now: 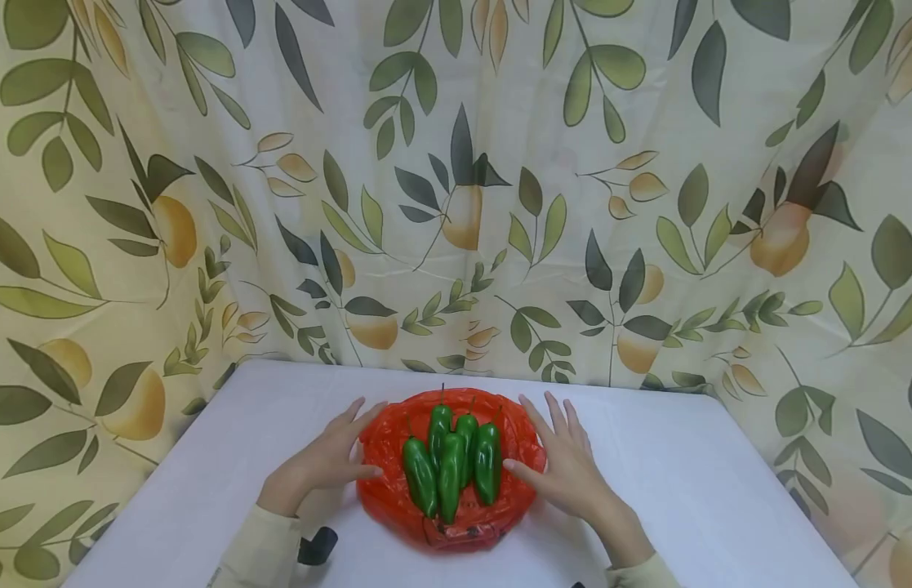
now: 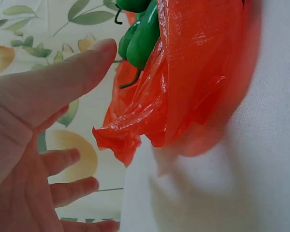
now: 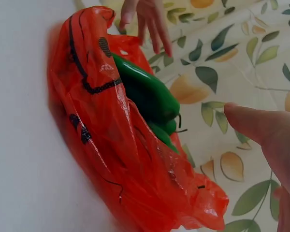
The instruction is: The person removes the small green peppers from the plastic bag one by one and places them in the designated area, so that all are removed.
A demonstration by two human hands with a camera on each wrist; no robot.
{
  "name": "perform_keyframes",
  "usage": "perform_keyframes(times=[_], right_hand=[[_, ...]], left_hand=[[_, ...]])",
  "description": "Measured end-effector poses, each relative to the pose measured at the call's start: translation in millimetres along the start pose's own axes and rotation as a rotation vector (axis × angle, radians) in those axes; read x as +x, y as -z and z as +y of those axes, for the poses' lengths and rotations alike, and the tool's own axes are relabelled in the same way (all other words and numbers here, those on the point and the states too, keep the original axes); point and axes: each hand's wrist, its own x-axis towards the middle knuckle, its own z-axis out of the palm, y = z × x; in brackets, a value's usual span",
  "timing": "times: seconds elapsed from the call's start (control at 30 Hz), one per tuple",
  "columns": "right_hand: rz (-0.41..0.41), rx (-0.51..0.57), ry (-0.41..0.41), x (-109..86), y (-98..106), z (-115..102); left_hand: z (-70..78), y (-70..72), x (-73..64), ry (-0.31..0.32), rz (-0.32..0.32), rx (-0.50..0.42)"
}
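Several glossy green peppers (image 1: 450,478) with thin dark stems lie together on a crumpled red plastic bag (image 1: 397,514), whose rim is folded up around them. To the left of the bag is my left hand (image 1: 326,457), fingers spread and thumb extended towards the peppers. On the opposite side my right hand (image 1: 569,469) is spread the same way, its thumb over the bag's edge in the head view. Both hands hold nothing. In the right wrist view the right thumb (image 3: 256,125) is apart from the bag. Whether the left fingertips touch the plastic I cannot tell.
A white table (image 1: 647,457) lies under the bag. Behind and beside it hangs a curtain (image 1: 456,204) printed with leaves and fruit. A small black object (image 1: 318,545) shows at the left wrist, by the sleeve (image 1: 260,547).
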Motion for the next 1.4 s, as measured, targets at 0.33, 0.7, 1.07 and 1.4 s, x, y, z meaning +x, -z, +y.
perform_keyframes(times=[0.33,0.7,1.07,1.4], right_hand=[[0.036,0.077,0.056,2.9,-7,-7],[-0.013,0.200,0.072,5.6,-18,-16],[-0.065,0.185,0.046,6.0,-33,-5],[-0.101,0.162,0.031,7.6,-43,-1]], left_hand=[[-4.5,1.9,2.9,-0.031,-0.042,-0.077],[-16.0,-2.1,7.5,-0.021,-0.067,-0.145],[-26.9,-11.4,9.4,0.048,-0.025,-0.169],[-27.7,-15.6,10.5,0.094,-0.017,-0.173]])
